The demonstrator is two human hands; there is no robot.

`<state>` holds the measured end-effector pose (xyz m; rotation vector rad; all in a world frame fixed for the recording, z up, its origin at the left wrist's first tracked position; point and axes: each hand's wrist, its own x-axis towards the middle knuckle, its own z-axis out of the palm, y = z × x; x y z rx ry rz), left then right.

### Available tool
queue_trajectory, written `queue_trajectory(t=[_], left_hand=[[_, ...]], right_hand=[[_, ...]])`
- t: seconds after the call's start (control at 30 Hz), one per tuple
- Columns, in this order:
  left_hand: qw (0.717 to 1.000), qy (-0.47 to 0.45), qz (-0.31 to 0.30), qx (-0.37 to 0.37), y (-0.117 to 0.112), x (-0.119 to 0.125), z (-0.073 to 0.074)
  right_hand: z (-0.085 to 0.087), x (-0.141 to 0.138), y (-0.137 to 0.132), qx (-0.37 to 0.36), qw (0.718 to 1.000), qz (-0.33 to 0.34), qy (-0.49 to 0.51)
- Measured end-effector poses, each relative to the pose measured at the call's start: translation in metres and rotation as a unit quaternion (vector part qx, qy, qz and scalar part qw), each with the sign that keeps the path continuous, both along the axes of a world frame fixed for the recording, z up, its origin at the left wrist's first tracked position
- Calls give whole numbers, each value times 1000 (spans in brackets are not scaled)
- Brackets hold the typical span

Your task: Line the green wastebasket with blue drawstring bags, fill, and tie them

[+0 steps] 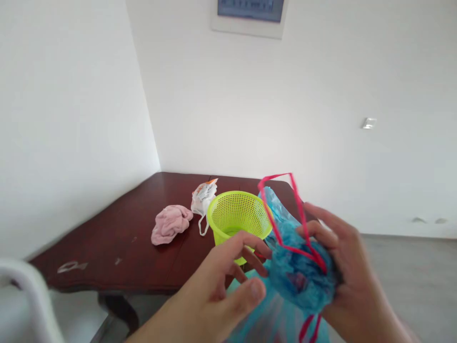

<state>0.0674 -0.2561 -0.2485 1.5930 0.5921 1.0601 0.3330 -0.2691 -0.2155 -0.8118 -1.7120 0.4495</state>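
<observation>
A blue plastic drawstring bag (285,305) hangs in front of me, its top gathered into a crumpled bunch with pink drawstrings (298,209) looping above and below. My right hand (348,267) is wrapped around the right side of that bunch. Next to it, my left hand (232,281) has its fingers apart and curved, the tips close to the bag's left side; whether they touch it I cannot tell. Just beyond my left hand stands a lime-green perforated basket (237,214) on the table. What the bag contains is not clear.
On the dark reddish-brown table (117,228) lie a crumpled pink cloth (171,223) and a white plastic bag (203,195). A white curved rail (28,290) is at the lower left. White walls stand behind and left; grey floor (403,267) shows at right.
</observation>
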Motion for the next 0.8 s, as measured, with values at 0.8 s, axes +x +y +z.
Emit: queue_trajectory(t=[0.8], left_hand=[[984, -137, 96, -58, 55, -6, -77]], right_hand=[[-131, -57, 80, -56, 994, 23, 94]])
